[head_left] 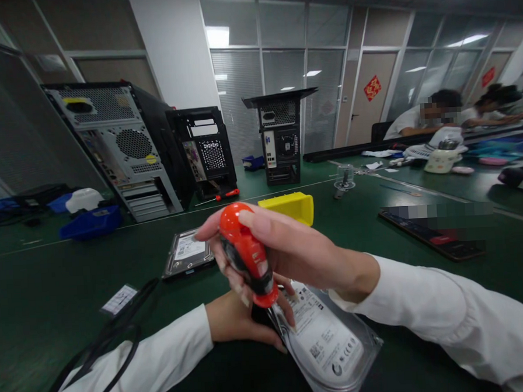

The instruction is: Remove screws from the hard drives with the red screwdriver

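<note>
My right hand (pixel 290 244) is closed round the red and black handle of a screwdriver (pixel 251 258), its shaft pointing down at the near hard drive (pixel 328 339). That drive lies label up on the table and has a white printed label. My left hand (pixel 235 320) grips the left side of the drive, thumb along the near edge and fingertips on top. The screwdriver's handle and my right hand hide some of these fingers. Where the tip meets the drive is hard to make out. A second hard drive (pixel 188 252) lies just beyond my left hand.
Beyond my hands sits a yellow bin (pixel 288 209). Computer cases (pixel 131 150) stand at the back, another screwdriver (pixel 228 194) beside them. At left are a black cable (pixel 114 326) and a blue bin (pixel 91 222). A phone (pixel 430 234) lies right; people (pixel 428 117) sit farther off.
</note>
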`<control>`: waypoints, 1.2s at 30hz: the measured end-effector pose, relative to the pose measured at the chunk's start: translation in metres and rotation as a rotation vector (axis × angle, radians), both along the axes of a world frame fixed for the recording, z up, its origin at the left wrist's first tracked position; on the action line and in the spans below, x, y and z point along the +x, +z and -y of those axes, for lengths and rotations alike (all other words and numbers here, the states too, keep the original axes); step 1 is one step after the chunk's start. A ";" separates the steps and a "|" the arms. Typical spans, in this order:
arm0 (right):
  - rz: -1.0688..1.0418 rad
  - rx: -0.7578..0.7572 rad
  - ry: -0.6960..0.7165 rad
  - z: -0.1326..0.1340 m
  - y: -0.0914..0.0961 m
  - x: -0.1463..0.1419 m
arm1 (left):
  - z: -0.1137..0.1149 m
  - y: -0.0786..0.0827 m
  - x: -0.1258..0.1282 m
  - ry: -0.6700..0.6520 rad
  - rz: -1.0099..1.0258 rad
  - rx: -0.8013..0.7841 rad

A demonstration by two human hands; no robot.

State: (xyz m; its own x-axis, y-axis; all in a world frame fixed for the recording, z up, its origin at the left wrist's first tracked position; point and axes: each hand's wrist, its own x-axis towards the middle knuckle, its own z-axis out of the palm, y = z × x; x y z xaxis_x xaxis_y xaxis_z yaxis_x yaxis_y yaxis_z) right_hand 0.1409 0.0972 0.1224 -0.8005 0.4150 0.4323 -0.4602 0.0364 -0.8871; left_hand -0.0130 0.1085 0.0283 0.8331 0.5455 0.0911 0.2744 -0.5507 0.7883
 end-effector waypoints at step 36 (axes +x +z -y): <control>-0.112 0.109 -0.304 0.003 -0.011 -0.001 | -0.001 -0.002 0.001 0.000 0.032 -0.076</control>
State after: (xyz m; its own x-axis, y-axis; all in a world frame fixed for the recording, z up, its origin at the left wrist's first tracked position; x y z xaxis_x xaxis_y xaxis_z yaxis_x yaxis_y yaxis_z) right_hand 0.1397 0.0940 0.1116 -0.5926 0.5738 0.5654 -0.5081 0.2783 -0.8151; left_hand -0.0121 0.1100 0.0261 0.8306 0.5517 0.0762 0.2479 -0.4888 0.8364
